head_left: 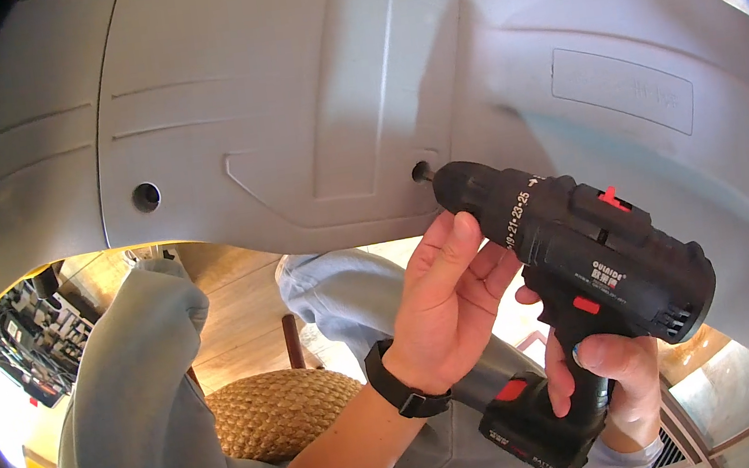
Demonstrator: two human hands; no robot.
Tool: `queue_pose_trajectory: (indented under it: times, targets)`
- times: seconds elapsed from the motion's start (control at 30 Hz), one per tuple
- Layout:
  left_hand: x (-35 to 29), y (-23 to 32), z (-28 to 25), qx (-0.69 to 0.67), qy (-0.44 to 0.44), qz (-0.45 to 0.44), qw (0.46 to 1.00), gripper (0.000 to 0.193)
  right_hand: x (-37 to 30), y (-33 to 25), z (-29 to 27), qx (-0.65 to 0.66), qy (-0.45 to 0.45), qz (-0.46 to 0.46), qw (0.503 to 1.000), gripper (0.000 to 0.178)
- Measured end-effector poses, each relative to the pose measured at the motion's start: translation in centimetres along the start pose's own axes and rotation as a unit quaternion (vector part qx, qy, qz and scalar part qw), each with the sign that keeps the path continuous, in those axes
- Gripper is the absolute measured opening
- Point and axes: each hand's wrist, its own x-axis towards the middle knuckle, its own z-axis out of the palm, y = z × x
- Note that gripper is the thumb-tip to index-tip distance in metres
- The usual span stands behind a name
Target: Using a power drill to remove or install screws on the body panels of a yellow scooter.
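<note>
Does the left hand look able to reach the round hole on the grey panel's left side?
Probably yes: the left hand is by the drill, and nothing visible stands between it and the round hole in the grey panel.

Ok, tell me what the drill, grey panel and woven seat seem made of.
Drill: apparently black plastic, mostly matte, given its moulded, vented housing.
Grey panel: probably plastic, smooth and satiny, with soft moulded ridges; painted metal is possible.
Woven seat: looks like straw or similar fibre, coarse, from its tan braided weave.
</note>
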Motion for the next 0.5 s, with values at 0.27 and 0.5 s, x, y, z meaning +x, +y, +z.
queue_pose_trajectory:
  times: [0.27, 0.5]
  targets:
    - [0.1, 0.1, 0.7, 0.005, 0.005, -0.028, 1.000, 0.035, -0.3, -0.6, 0.1, -0.023, 0.022, 0.001, 0.999, 0.074]
    - [0.1, 0.6, 1.3, -0.015, -0.017, -0.008, 1.000, 0.045, -1.0, -1.7, -1.0, -0.128, -0.088, 0.039, 0.987, 0.036]
